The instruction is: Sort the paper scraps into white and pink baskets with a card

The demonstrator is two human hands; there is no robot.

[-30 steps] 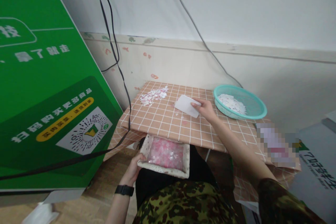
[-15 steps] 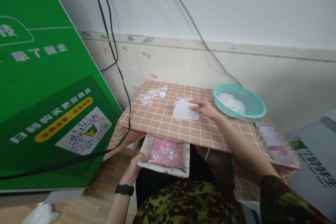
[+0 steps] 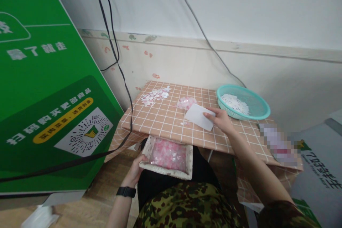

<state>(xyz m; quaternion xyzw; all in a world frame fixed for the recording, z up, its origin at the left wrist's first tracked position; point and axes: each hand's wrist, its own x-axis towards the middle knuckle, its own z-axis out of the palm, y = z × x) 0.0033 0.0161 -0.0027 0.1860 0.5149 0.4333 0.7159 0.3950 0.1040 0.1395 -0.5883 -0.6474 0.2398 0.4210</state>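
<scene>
White card (image 3: pixel 199 117) pinched in my right hand (image 3: pixel 220 120), tray (image 3: pixel 165 172) gripped in my left hand (image 3: pixel 136 169), I could scatter the pinkish flakes (image 3: pixel 186 102) left of my right hand with a hasty flick.

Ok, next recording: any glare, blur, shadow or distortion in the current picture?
Head view: small bright glints on the plastic in the box; head view: pixel blocks mask something on the table's right; head view: soft shade on the lower wall at right; head view: edges look stretched, probably wide-angle.
</scene>
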